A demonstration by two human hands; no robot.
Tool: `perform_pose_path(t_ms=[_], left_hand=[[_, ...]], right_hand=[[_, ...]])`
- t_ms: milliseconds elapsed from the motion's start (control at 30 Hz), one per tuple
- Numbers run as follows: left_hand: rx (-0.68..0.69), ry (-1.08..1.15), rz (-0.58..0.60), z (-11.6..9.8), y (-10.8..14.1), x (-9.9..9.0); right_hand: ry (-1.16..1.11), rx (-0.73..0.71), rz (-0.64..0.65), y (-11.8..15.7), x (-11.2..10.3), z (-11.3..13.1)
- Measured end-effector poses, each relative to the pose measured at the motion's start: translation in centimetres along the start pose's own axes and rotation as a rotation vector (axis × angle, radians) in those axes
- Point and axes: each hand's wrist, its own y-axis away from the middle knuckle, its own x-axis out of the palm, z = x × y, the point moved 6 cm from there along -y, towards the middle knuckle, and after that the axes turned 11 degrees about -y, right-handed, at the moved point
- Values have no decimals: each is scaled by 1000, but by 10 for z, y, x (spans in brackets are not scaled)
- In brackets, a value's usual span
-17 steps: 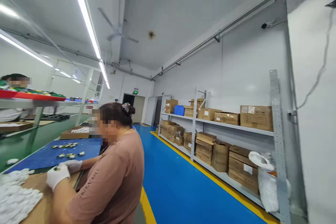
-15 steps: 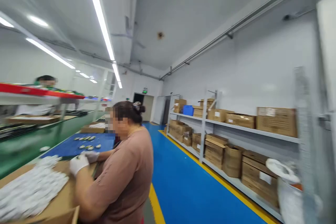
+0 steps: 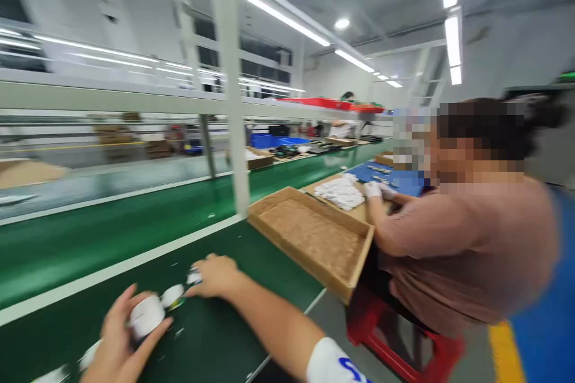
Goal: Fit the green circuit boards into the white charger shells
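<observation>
White cylindrical object [image 3: 147,316], its kind hidden by motion blur, is held in the clenched fingers of the left hand [image 3: 119,341], which the lower edge of the view partly cuts off. A small white-and-green piece [image 3: 173,296] touches it. The right hand [image 3: 216,276] rests on the dark green belt worktop [image 3: 251,311], fingers spread beside a small white item [image 3: 194,277]; a grasp cannot be confirmed. Farther right, a brown cardboard tray [image 3: 366,257] lies near a seated co-worker in a dusty-pink T-shirt [image 3: 462,239], whose white-gloved hands [image 3: 374,190] are beside white fabric pieces [image 3: 339,191]. A red plastic stool [image 3: 406,341] is partly hidden beneath.
</observation>
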Motion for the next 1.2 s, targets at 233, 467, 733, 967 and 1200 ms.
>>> perform_pose_path(t_ms=[233,467,733,967,1200], left_hand=[[-148,198,24,5,2,-27],[-222,337,57,-5,2,-24],[-295,461,19,-7,10,-27],[-329,482,29,-9,11,-29],[-345,74,334,-8,10,-25]], right_hand=[[-67,-175,-172,-4,-22,5],[-344,-524,-154,24,-11,21],[-480,-541,-180,40,-14,25],[-540,-554,-137,43,-15,28],[-290,-348,-290,31,-26,13]])
